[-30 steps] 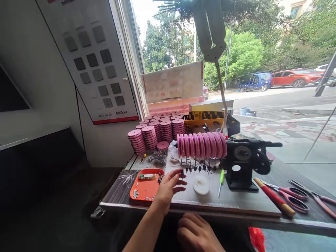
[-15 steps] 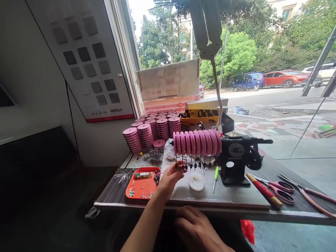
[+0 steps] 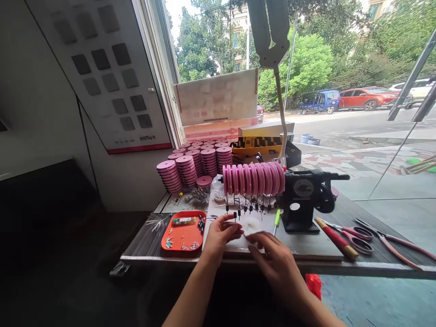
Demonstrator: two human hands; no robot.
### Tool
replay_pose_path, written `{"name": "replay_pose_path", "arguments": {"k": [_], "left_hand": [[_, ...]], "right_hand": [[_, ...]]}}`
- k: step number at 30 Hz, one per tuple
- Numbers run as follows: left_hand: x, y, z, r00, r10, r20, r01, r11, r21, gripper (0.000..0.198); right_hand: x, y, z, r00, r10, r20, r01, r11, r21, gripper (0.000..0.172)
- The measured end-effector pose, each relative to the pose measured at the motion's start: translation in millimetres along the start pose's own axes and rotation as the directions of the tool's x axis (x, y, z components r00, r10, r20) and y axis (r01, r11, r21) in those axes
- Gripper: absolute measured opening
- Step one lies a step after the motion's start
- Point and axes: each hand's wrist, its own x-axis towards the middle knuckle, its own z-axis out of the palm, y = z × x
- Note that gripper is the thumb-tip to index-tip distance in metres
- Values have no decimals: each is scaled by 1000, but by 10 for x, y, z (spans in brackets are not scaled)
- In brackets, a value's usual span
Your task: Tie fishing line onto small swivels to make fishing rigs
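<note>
A row of pink discs sits on the shaft of a black winding machine. Under them hang thin strands with small black pieces on them. My left hand is just below the row, thumb and forefinger pinched, close to one black piece. What lies in that pinch is too small to make out. My right hand reaches in from the right, its thumb and fingertips drawn together near my left fingertips; anything between them cannot be seen. Behind both hands lies a round white pad, partly covered.
An orange tray with small parts and a lighter-like tube stands on the left. Stacks of pink discs rise behind. On the right lie a green screwdriver, a red-handled brush, scissors and pliers.
My right hand has risen from below the table edge to beside my left hand. My left hand has come slightly down and nearer. The view has shifted a little.
</note>
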Motion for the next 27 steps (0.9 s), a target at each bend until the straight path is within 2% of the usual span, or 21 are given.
{"name": "replay_pose_path", "arguments": {"k": [2,4,12,15,17,18,20,21,22,23,24,26,27], "left_hand": [[-59,-22,1,1000,3,-25,-3,1000,12,45],[-115,-31,0,999,7,-37,-6,1000,27,46],[-313,-84,23,993,101,-58,-96,991,89,64],[-369,-84,27,985,163,-51,-146,959,245,66],[-411,-49,5,957,273,-96,-198,861,469,55],[-437,-22,-10,925,360,-123,-222,773,595,45],[-503,37,-37,823,553,-132,-249,560,790,22],[-538,63,-43,778,617,-118,-257,483,837,13],[-570,81,-41,756,645,-111,-269,461,846,9],[-596,88,-33,768,628,-121,-282,502,818,10],[-612,82,-18,812,566,-141,-285,596,751,14],[-609,36,16,925,348,-153,-227,828,512,30],[-590,-2,30,962,239,-131,-174,909,379,36]], "right_hand": [[133,22,43,990,131,43,-134,989,69,16],[250,50,88,975,201,89,-210,972,108,21],[346,35,215,902,316,293,-392,884,253,18],[353,17,226,898,334,285,-412,867,282,21],[359,24,225,900,343,267,-415,862,291,22],[358,31,224,900,349,261,-419,859,295,23],[348,47,224,895,367,256,-434,848,305,24],[340,53,226,891,375,255,-443,841,312,24],[330,58,229,889,381,254,-449,834,320,25],[320,61,233,887,386,252,-454,827,331,25],[310,64,238,886,391,249,-458,820,344,26],[295,66,247,883,402,241,-467,803,370,26],[292,66,250,880,411,237,-473,794,382,27]]}}
